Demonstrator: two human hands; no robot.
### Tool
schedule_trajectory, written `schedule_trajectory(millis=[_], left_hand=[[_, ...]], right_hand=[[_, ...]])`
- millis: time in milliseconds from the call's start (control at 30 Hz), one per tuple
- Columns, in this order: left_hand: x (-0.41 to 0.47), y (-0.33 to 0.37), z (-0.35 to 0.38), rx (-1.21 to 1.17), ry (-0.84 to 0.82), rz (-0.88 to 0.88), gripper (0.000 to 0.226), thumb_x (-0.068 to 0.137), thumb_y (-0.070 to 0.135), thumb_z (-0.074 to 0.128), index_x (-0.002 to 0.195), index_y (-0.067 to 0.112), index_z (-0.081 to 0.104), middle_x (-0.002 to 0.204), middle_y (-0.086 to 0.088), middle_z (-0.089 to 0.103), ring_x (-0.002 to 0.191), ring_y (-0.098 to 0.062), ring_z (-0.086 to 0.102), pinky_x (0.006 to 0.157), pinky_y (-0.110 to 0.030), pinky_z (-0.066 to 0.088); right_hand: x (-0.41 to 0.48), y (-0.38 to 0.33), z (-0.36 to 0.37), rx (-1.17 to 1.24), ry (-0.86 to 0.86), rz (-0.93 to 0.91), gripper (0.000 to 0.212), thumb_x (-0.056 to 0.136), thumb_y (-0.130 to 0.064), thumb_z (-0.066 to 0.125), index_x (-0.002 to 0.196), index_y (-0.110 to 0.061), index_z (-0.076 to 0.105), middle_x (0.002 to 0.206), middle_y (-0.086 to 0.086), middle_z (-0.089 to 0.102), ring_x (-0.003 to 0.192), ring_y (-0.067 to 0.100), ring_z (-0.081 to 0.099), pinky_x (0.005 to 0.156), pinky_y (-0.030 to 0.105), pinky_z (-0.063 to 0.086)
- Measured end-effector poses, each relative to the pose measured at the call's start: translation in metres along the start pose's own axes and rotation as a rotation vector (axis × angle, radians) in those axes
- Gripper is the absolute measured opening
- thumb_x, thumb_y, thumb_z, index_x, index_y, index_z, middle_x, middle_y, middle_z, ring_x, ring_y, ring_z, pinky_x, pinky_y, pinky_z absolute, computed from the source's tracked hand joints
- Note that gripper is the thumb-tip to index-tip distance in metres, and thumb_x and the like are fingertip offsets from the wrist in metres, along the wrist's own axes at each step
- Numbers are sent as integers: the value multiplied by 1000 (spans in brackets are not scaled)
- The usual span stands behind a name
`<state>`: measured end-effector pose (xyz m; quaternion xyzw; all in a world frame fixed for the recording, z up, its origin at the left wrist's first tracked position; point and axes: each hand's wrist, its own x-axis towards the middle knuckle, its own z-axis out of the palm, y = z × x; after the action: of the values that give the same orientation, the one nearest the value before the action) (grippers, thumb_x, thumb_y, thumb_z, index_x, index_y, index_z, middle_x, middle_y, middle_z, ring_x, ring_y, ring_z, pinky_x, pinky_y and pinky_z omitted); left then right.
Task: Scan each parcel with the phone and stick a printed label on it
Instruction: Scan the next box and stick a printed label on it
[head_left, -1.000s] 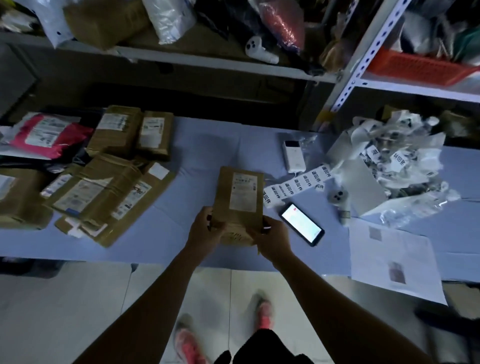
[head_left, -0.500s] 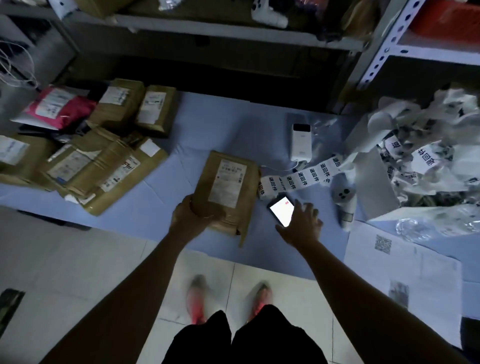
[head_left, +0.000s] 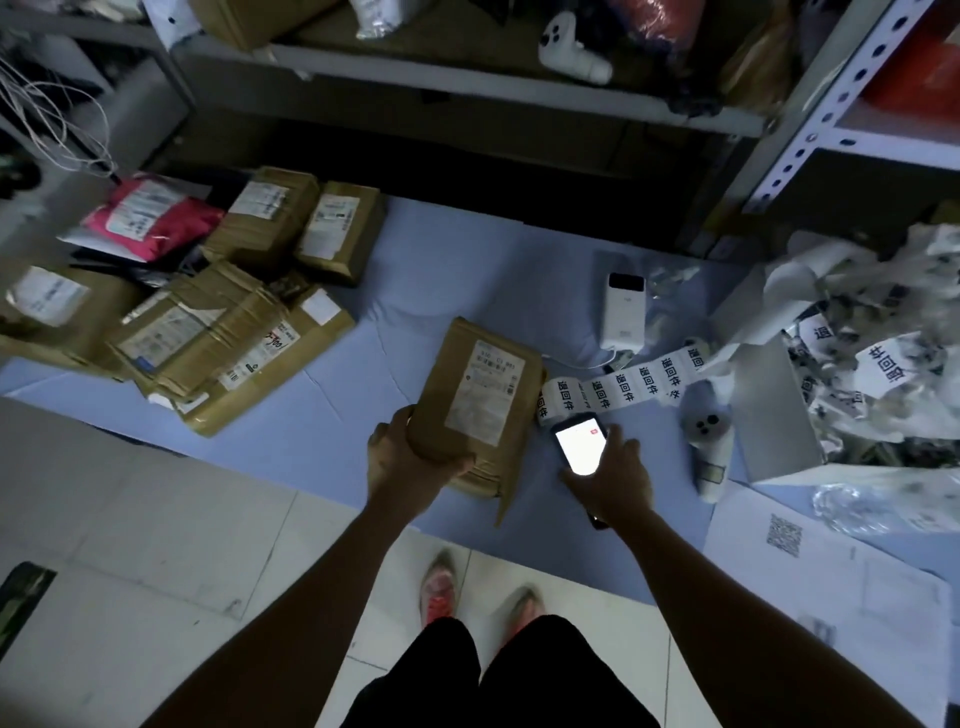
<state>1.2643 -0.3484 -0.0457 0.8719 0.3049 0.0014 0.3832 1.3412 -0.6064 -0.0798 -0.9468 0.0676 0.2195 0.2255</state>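
A dim storeroom: a pale blue worktop stands before metal shelving stacked with bags and boxes. At its near edge lies a brown parcel with a white shipping label facing up, its print too small to read. The left hand grips the parcel's near left corner, thumb on top and fingers curled beneath. Just to the parcel's right, the right hand holds the phone, fingers wrapped round its edges, the screen glowing white and facing up. Behind the phone runs a strip of labels, each printed "退回件", reaching from the parcel's edge toward a heap of crumpled label paper carrying the same words. More brown parcels are piled at the left.
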Motion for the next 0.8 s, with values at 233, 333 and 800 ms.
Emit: schedule_trajectory(millis=[233,333,800], left_hand=[[2,4,-2,-9,3,55,101,49,51,93,137,28,48,108,-5,53,104,-26,49,82,-40,52],[12,2,-10,-5,-26,103,97,51,48,93,136,26,50,108,-6,56,103,-27,51,77,-34,47],[44,6,-33,83,-31,328,95,49,40,96,132,23,54,109,-10,48,108,-34,46,86,-46,51]], right_hand=[[-22,-21,-29,258,97,-31,81,68,-50,85,132,-22,43,119,4,67,104,25,63,78,35,53],[-34,-33,-41,172,93,-86,82,66,-60,82,131,-26,45,117,0,67,105,24,64,83,41,56],[-68,-32,-67,-123,64,-84,77,59,-57,81,124,-26,54,102,-5,67,92,17,64,75,38,60]])
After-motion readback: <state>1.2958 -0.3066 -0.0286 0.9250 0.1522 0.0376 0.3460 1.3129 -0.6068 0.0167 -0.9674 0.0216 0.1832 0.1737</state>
